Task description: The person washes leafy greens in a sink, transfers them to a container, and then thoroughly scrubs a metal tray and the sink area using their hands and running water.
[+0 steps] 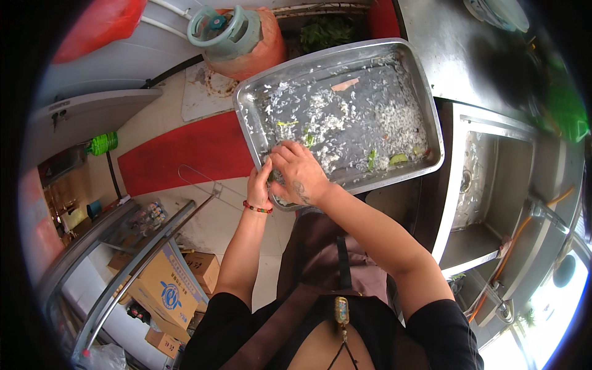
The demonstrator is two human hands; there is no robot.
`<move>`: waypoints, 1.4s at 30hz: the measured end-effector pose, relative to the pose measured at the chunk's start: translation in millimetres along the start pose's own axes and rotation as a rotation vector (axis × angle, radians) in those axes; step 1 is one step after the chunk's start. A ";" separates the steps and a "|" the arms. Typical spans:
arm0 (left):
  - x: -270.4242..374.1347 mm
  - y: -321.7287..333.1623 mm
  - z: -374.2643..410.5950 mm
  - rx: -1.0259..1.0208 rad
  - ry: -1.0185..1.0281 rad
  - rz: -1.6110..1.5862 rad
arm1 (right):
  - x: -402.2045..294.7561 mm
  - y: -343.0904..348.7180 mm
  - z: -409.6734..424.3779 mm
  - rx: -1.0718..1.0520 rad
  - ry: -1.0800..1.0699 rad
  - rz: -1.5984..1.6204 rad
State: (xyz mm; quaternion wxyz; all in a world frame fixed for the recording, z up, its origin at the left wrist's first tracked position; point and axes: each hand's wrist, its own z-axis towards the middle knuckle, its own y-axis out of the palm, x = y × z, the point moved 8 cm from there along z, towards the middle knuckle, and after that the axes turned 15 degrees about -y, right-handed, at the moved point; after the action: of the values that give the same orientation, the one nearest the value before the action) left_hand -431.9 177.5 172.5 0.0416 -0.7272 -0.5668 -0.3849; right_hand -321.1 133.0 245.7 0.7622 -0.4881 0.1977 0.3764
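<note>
A large rectangular stainless steel tray (363,111) tilts in front of me, its near-left corner closest to my body. Loose grains of cooked rice (400,122) are scattered over its floor, thickest towards the right. Among them lie green vegetable bits (398,159) and a pinkish strip (345,85). My left hand (260,185), with a beaded bracelet at the wrist, grips the tray's left rim with the thumb on top. Inside that near-left corner my right hand (298,173) is bent down onto the rice, next to the left thumb. Its palm side is hidden, and so is anything under it.
To the right is a steel sink (492,180) beside a steel counter (444,60). An orange gas cylinder (252,44) stands beyond the tray. A red mat (189,155) covers floor at left, near a metal rail (138,263) and cardboard boxes (162,286).
</note>
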 end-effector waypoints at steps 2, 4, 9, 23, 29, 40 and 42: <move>-4.1 -1.8 3.0 -0.006 0.016 0.007 | -2.0 2.2 -4.8 -0.077 -0.008 0.032; -4.1 0.7 6.4 0.069 0.005 0.004 | -1.7 3.8 -8.3 -0.112 -0.010 0.017; 0.1 -11.5 12.3 0.188 0.053 0.021 | 0.2 24.9 -23.6 -0.183 -0.012 0.206; -29.2 -26.2 20.8 0.285 0.032 -0.161 | 66.7 -38.8 -80.1 -0.244 -0.267 0.282; -9.3 -5.5 18.3 0.249 0.042 -0.005 | 166.3 -100.9 -123.5 -0.172 -0.117 -0.037; -13.7 -3.3 20.4 0.251 0.018 -0.054 | 55.6 7.4 -2.7 -0.122 -0.251 0.083; -17.0 -5.1 18.4 0.281 0.029 -0.077 | 53.8 8.7 -0.7 -0.087 -0.295 0.118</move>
State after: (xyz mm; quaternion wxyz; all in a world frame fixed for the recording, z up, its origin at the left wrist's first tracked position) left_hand -427.9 175.0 147.4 0.1364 -0.6864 -0.6419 -0.3133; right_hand -293.3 155.0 204.2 0.7377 -0.4478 0.0953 0.4962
